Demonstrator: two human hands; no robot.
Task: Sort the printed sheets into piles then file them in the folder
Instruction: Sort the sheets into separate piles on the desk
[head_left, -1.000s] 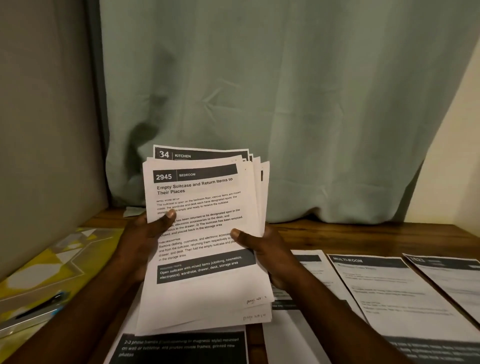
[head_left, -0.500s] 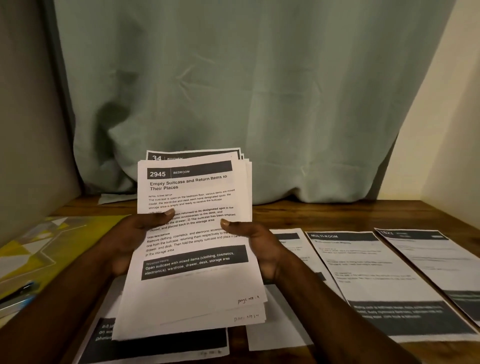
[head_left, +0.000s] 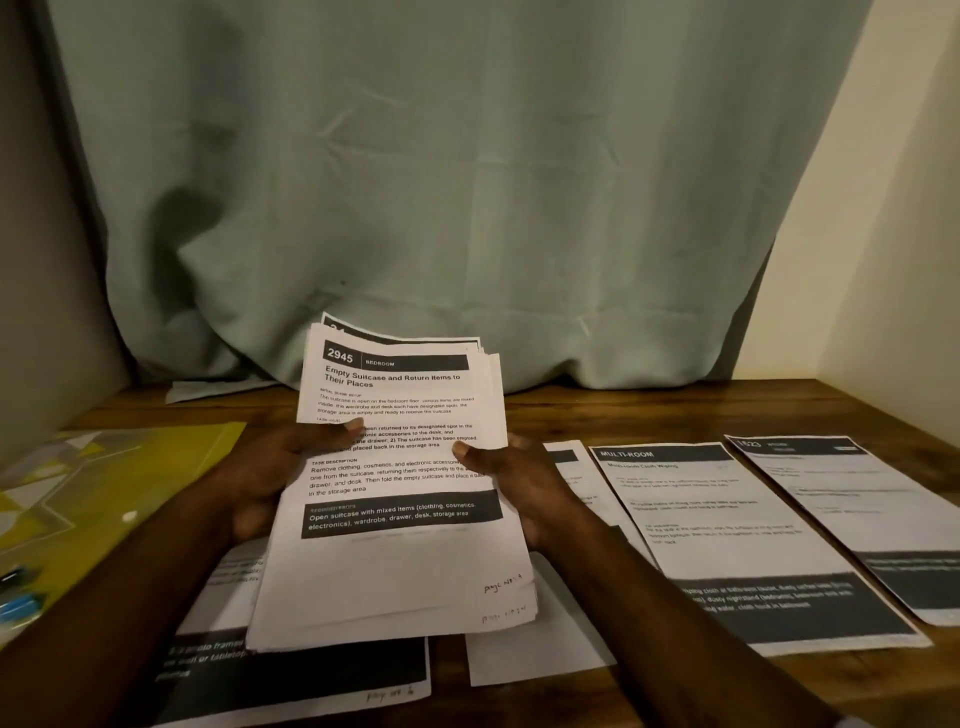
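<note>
Two hands hold up a thick stack of white printed paper sheets (head_left: 395, 561) above the brown wooden table (head_left: 623, 410). The top page says 2945 and BEDROOM.

The left hand (head_left: 270, 478) grips the left edge of the stack. Its thumb (head_left: 353, 425) lies on the page, and its other fingers are hidden under the paper. The right hand (head_left: 514, 483) grips the right edge the same way, with its thumb on top.

To the right of the stack, a white sheet with a dark MULTI-ROOM bar (head_left: 727, 519) lies flat. Past it lies another white sheet with a dark top bar (head_left: 857, 499). Under the stack, nearer the person, is a white sheet with a big black band (head_left: 291, 670). To the left of the stack lies a shiny yellow plastic folder (head_left: 104, 483).

The paper looks light, thin and bendy. The pages are a bit fanned out, so I think they could slide apart easily. To take off the top page, it may be best to push it sideways with a thumb and then pinch one edge. The other hand should squeeze the rest of the stack. A hard pull could crease or tear the page.
</note>
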